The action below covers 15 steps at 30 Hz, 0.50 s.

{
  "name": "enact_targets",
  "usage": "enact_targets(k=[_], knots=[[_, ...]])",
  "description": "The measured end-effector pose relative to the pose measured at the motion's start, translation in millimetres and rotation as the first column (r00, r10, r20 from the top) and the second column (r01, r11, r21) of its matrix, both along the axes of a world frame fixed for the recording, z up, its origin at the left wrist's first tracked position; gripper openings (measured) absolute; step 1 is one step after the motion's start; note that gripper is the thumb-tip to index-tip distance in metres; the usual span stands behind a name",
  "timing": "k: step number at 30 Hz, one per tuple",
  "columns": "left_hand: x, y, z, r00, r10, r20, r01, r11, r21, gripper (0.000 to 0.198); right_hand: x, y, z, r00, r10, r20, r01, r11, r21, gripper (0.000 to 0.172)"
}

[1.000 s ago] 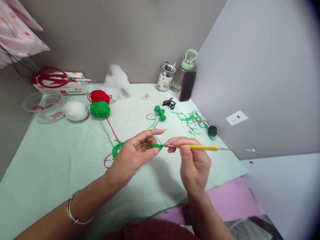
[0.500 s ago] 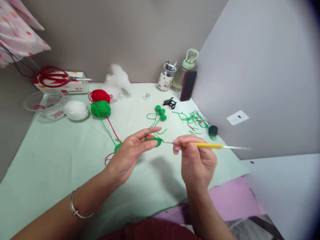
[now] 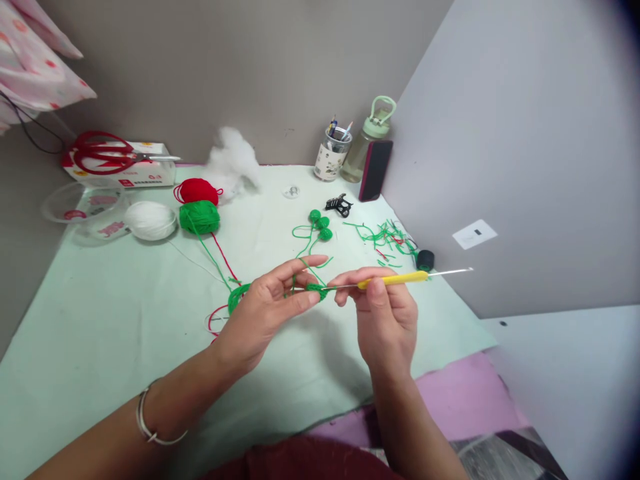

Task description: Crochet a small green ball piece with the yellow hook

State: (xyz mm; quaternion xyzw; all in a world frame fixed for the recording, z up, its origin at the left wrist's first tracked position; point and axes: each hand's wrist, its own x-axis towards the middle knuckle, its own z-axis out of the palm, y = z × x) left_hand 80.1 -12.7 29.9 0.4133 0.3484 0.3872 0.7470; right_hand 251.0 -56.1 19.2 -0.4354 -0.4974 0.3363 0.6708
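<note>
My left hand (image 3: 273,300) pinches a small green crochet piece (image 3: 317,289) between thumb and fingers, with green yarn running over the raised index finger. My right hand (image 3: 383,313) is closed round a yellow-handled crochet hook (image 3: 397,278), held like a pencil. The hook's thin metal shaft reaches left to the piece and appears to be in its edge; the tip is hidden by the work. Behind my left wrist lies more green yarn work (image 3: 237,298) with red and white strands. Beyond my hands rest several small green crocheted balls (image 3: 323,223) with yarn tails.
At the back left are a green yarn ball (image 3: 199,217), red yarn (image 3: 196,191), white yarn (image 3: 151,221), a clear bowl (image 3: 83,203), red scissors (image 3: 103,153) and white stuffing (image 3: 231,163). To the right lie yarn scraps (image 3: 385,237), a hair claw (image 3: 339,205) and a phone (image 3: 376,171).
My right hand has moved slightly left and tilted the hook. The hook's shaft, earlier at the outer edge of the green piece, now reaches into it.
</note>
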Motion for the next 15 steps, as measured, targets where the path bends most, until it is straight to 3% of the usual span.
enact_targets(k=[4,8,11,13,15], knots=[[0,-2,-2.8,0.997,0.03,-0.074,-0.022,0.994,0.11,0.04,0,-6,1.6,0.953,-0.092,0.288,0.057,0.99,0.129,0.024],[3,-7,-2.4,0.983,0.123,-0.14,-0.093,0.975,0.2,0.036,0,-8,-7.9,0.752,-0.228,0.619,0.001,0.939,0.344,0.033],[6,-8,0.0,0.996,0.085,-0.04,-0.082,0.994,0.068,0.046,-1,-7,-15.5,0.616,-0.348,0.707,0.01,0.901,0.434,0.041],[7,-7,1.0,0.997,0.0,0.074,0.007,0.995,-0.096,0.055,-2,-6,-15.5,0.655,-0.36,0.664,0.043,0.896,0.443,0.038],[6,-4,1.4,0.987,-0.051,0.15,0.081,0.976,-0.202,0.055,-2,-6,-11.1,0.781,-0.325,0.534,0.119,0.916,0.383,0.03]])
